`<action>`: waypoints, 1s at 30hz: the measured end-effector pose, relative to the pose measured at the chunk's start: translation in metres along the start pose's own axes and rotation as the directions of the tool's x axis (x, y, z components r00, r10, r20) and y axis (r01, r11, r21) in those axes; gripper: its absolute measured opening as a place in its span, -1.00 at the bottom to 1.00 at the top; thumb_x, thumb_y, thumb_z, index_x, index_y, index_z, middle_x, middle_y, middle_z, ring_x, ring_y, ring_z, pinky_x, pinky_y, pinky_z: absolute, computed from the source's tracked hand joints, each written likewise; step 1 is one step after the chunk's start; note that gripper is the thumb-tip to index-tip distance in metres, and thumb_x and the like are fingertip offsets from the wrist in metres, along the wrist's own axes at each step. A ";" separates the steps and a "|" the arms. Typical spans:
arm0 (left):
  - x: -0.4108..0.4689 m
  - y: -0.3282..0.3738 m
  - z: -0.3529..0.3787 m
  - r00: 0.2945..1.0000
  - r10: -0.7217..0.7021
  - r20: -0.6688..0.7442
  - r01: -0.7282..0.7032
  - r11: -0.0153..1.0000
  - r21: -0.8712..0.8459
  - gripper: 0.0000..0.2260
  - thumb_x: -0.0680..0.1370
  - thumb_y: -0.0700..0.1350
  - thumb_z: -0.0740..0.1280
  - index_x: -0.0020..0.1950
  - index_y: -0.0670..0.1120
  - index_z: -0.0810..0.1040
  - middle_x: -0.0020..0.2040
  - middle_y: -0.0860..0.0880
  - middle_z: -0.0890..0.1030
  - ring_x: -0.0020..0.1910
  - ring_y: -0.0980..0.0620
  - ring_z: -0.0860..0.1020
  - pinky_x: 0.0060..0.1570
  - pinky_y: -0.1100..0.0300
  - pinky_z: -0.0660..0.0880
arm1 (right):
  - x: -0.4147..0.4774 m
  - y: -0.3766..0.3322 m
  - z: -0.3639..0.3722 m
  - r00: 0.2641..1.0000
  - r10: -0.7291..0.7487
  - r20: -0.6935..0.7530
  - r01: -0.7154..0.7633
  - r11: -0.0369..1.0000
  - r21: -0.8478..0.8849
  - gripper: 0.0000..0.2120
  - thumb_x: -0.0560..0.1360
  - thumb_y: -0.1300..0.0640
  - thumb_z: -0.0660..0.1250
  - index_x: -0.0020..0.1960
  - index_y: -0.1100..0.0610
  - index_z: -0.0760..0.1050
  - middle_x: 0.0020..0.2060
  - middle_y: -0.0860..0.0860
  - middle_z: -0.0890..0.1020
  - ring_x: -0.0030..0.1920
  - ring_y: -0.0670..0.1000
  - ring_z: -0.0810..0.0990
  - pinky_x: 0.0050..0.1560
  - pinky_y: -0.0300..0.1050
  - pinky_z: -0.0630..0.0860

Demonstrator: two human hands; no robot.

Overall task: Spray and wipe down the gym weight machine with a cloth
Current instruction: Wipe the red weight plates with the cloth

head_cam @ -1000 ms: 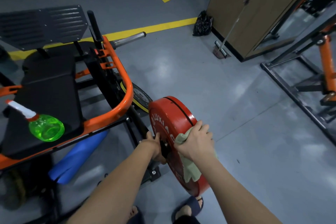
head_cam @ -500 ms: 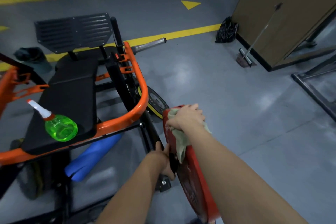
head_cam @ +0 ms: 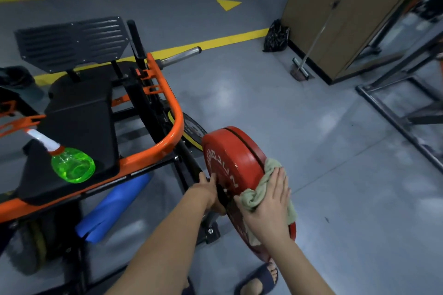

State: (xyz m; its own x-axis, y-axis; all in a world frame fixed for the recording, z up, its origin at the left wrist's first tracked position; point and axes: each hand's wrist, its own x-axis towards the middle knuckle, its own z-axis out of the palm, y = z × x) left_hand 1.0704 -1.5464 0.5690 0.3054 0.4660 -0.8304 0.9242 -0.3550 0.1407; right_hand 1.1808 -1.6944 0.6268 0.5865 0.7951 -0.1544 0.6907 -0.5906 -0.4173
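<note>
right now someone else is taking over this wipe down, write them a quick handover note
Left hand grips the black hub at the centre of the red plate.
Right hand: fingers straight, pressing the cloth against the plate's rim.
Spray bottle rests on the black seat pad.
Done: plate wiping under way; how much is clean cannot be told.
Left: likely the rest of the plate, then the orange frame and pad.
</note>
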 end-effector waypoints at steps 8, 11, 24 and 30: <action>0.001 0.003 -0.006 0.999 0.004 0.039 -0.008 0.994 0.112 0.13 0.44 0.35 0.40 0.63 0.01 -0.37 0.59 -0.24 -0.27 0.59 -0.34 -0.09 0.49 -0.14 0.27 | 0.072 -0.058 -0.025 0.967 -0.060 0.246 0.098 0.984 -0.146 0.17 0.46 -0.52 0.18 0.63 0.21 -0.34 0.63 0.15 -0.26 0.61 0.25 -0.30 0.57 0.22 -0.33; 0.007 0.000 -0.003 1.000 0.010 0.023 -0.013 0.993 0.119 0.08 0.37 0.40 0.37 0.65 0.06 -0.19 0.56 -0.24 -0.13 0.47 -0.36 0.14 0.43 -0.18 0.32 | 0.048 -0.042 -0.024 0.978 -0.104 0.182 0.126 0.986 -0.110 0.13 0.49 -0.46 0.22 0.63 0.15 -0.38 0.63 0.09 -0.27 0.62 0.20 -0.27 0.60 0.19 -0.27; 0.006 -0.005 -0.001 0.998 0.041 0.043 -0.040 0.999 -0.038 0.19 0.34 0.22 0.55 0.64 0.11 -0.29 0.53 -0.17 -0.10 0.48 -0.29 0.27 0.37 -0.08 0.44 | 0.018 -0.031 -0.012 0.986 0.169 0.005 -0.162 0.955 -0.248 0.23 0.35 -0.47 0.31 0.62 0.24 -0.23 0.36 0.20 0.27 0.32 0.29 0.36 0.38 0.20 0.31; 0.025 -0.002 0.002 0.996 0.051 0.071 -0.059 0.992 0.115 0.08 0.08 0.44 0.36 0.56 0.28 0.09 0.51 -0.11 0.02 0.32 -0.29 0.25 0.20 -0.11 0.48 | 0.036 -0.043 -0.012 0.982 0.185 0.023 -0.164 0.917 -0.365 0.20 0.37 -0.47 0.29 0.61 0.25 -0.21 0.27 0.18 0.30 0.20 0.23 0.39 0.24 0.17 0.38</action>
State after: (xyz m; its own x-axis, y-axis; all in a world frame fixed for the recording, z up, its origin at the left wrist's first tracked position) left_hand 1.0754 -1.5358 0.5468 0.3347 0.3888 -0.8584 0.8724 -0.4722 0.1263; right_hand 1.1775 -1.6418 0.6502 0.6943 0.6751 -0.2496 0.6912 -0.7221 -0.0304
